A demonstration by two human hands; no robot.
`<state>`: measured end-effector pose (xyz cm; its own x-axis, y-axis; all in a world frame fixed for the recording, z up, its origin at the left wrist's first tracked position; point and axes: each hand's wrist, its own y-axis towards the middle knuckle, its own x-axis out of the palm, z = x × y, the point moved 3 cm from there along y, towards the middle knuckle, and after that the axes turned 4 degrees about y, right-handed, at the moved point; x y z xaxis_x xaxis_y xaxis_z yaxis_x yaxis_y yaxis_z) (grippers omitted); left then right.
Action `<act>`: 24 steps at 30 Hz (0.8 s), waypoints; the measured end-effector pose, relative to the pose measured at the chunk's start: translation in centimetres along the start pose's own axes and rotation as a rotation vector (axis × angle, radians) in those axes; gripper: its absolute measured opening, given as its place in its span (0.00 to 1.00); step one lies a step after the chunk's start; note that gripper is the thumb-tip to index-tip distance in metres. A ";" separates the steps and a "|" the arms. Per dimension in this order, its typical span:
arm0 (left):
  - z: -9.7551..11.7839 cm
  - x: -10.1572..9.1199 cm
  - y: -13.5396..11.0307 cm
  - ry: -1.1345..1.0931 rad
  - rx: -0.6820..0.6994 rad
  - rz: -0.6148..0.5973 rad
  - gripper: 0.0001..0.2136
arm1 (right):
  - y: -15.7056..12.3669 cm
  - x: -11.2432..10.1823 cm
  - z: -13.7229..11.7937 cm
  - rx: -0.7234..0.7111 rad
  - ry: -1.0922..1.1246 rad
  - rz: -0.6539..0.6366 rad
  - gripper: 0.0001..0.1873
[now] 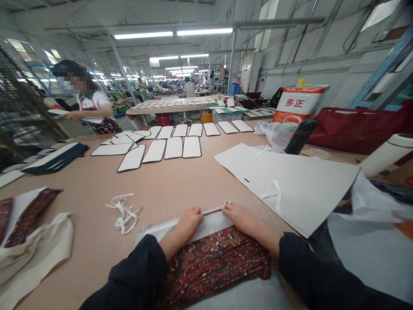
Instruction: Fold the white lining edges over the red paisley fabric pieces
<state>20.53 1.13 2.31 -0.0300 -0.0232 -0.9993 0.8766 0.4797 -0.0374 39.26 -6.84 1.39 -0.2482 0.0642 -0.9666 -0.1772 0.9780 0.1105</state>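
The brown-and-red floral fabric [213, 267] lies at the near edge of the worktop [97, 258], bunched in close gathers below a pale band [211, 224]. Both hands rest at this band: the left hand [187, 226] on its left part, the right hand [240, 218] nearer its right end. The fingers [195, 211] of each are curled close together at the band's far edge, the two sets a little apart, with a thin dark red strip [213, 211] showing between them. Whether they pinch the edge or only press it cannot be told. The printed gathers spread on the near side of the fingers, between the forearms.

White tapes [124, 217] lie in a loose tangle to the left, a large pale sheet [300, 181] to the right, and dark-edged white panels [174, 147] farther back.
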 end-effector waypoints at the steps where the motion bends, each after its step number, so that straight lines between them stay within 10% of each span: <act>1: -0.5 0.0 -0.7 0.008 0.003 -0.006 0.11 | 0.0 0.0 0.0 -0.013 -0.007 -0.004 0.14; 24: -9.4 1.1 -13.5 0.067 -0.147 0.075 0.08 | 1.2 -1.1 -2.2 0.039 -0.207 -0.240 0.19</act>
<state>4.11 2.85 1.68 -0.0037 0.0738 -0.9973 0.7983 0.6009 0.0415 37.24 -6.15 3.08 -0.0044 -0.1342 -0.9909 -0.1692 0.9768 -0.1315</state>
